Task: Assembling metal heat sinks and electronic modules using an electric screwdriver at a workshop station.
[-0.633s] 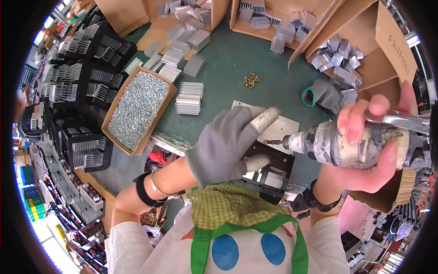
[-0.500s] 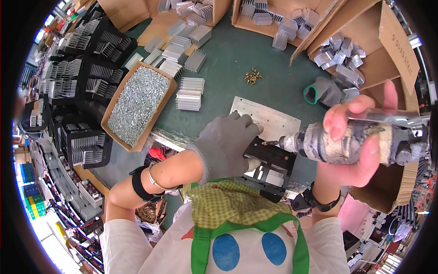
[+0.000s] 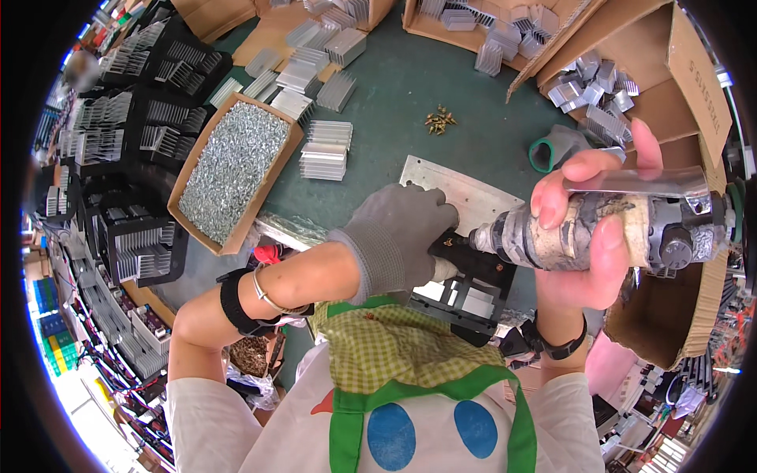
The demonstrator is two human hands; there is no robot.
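My left hand (image 3: 402, 240), in a grey glove with bare fingertips, is closed at the left side of a black frame (image 3: 487, 276). Its curled fingers hide part of that frame. A flat silver metal plate (image 3: 465, 188) with small holes lies under the frame's far side. My bare right hand (image 3: 595, 229) grips a power screwdriver (image 3: 520, 240) wrapped in worn tape, held level with a metal lever along its top. The driver's nose points left, over the frame and close to my left fingertips. Its bit tip is hard to make out there.
Brass-coloured screws (image 3: 440, 120) lie in a small pile on the green table. A carton (image 3: 266, 197) full of small silver screws stands left, near stacked finned heat sinks (image 3: 326, 150). Black housings (image 3: 169, 130) crowd the far left. Open cardboard boxes and a loose grey glove (image 3: 566, 146) are right.
The screwdriver and my right hand have moved left, bringing the nose over the frame. My left fingers have drawn in from the metal plate and curled closer to the frame.
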